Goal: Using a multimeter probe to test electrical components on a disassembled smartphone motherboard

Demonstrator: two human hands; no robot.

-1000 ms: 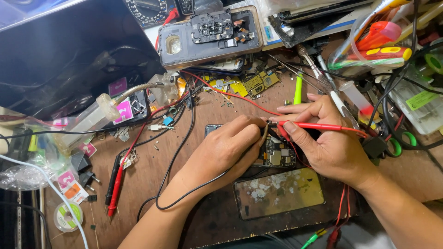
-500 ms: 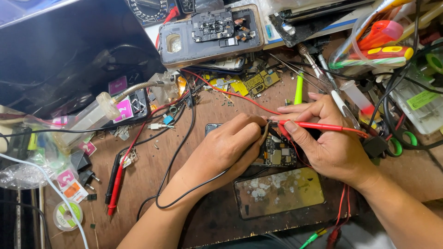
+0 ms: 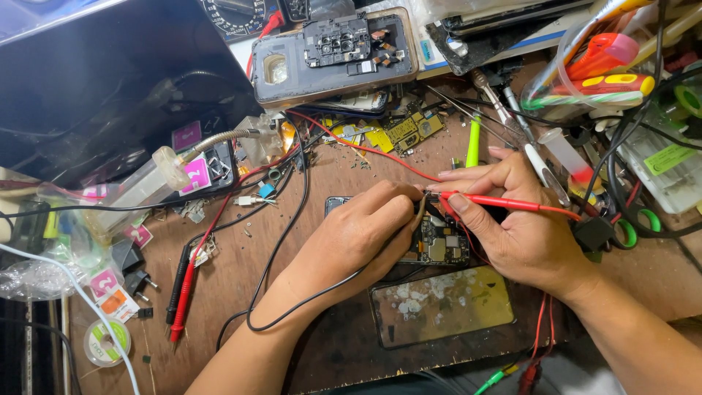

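Still, I'm holding both hands steady: right hand (image 3: 530, 230) pinching the red probe (image 3: 504, 202), left hand (image 3: 362, 234) curled closed around the black probe, tips on the open phone's board (image 3: 439, 247); nothing is shifting, so I'm judging the measurement ongoing.

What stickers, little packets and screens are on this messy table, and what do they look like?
Pink square label: on the dark sheet, upper left.
Pink and white packets: left edge, small squares.
Green label: right, on a clear box.
Phone screen panel: below the hands, dark rectangle with yellowish, scuffed glass.
Meter dial: top edge, black with white marks.
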